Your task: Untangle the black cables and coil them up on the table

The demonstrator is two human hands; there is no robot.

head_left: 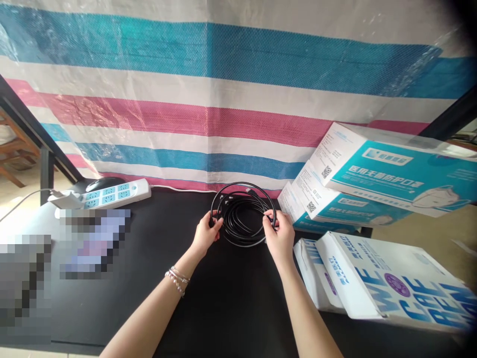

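Note:
A coiled black cable lies on the black table in front of me, with its loops stacked in a ring. My left hand pinches the coil at its left side, fingers closed round a strand. At the right side, my right hand grips a loop between thumb and fingers. One loop rises a little above the rest at the back, between the two hands. A plug end shows near the top of the coil.
Stacked blue-and-white mask boxes stand at the back right, with white boxes in front of them. A white power strip and a dark mouse sit at the back left. A striped plastic sheet hangs behind the table.

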